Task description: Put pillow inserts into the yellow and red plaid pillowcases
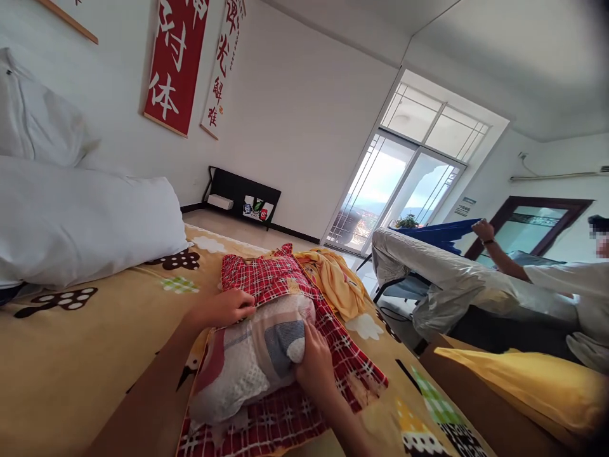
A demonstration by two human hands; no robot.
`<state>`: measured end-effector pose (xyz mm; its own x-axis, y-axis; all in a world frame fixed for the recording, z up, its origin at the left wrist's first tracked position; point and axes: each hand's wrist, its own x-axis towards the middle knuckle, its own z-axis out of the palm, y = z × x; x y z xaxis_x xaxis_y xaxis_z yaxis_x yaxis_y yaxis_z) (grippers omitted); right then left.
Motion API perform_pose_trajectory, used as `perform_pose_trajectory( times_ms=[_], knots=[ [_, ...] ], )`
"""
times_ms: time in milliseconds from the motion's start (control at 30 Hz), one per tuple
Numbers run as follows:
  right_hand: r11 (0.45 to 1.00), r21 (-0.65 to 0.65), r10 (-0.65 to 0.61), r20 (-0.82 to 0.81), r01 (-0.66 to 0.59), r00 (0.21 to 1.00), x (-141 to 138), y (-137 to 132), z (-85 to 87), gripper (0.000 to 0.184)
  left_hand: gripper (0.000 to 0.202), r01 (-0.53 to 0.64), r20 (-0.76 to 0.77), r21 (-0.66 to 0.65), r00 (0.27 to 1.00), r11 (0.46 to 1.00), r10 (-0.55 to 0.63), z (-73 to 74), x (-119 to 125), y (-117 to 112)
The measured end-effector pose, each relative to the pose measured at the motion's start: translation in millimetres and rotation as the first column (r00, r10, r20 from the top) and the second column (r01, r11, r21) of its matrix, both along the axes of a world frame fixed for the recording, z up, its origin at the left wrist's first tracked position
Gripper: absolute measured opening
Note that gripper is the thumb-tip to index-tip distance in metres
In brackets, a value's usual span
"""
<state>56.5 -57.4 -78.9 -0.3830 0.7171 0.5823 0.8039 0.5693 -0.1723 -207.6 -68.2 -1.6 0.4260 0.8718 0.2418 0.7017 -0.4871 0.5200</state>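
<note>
A red plaid cloth (285, 279) lies spread on the bed's yellow patterned sheet (85, 355). On it rests a rolled white bundle of fabric (247, 362) with grey and red patches. My left hand (223, 308) rests on the bundle's far side, its fingers curled against the plaid cloth. My right hand (314, 365) presses against the bundle's right end, fingers closed on the fabric. A yellow garment (335, 279) lies crumpled just beyond the plaid cloth.
Large white pillows (80, 222) are stacked at the bed's left. Another person (476, 292) in light trousers reclines at the right beside a blue chair (438, 233). A yellow cushion (533, 384) sits on a cardboard box (476, 406). Glass doors (390, 190) stand at the back.
</note>
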Motion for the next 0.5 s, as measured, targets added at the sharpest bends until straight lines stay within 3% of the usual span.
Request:
perform_pose_trajectory(
  times_ms=[133,267,500],
  knots=[
    [0.979,0.183,0.056,0.157,-0.085,0.986,-35,-9,12.1,0.072,0.018,-0.137,0.132,0.103,0.984,0.985,0.123,-1.8,3,1],
    [0.945,0.284,0.09,0.26,-0.165,0.961,-54,-15,20.6,0.058,0.029,-0.262,0.268,0.255,0.944,0.931,0.193,-5.8,11,12],
    [0.885,0.384,0.127,0.347,-0.265,0.929,-66,-12,13.5,0.043,0.017,-0.28,0.345,0.306,0.923,0.91,0.168,-13.8,19,27]
  ],
)
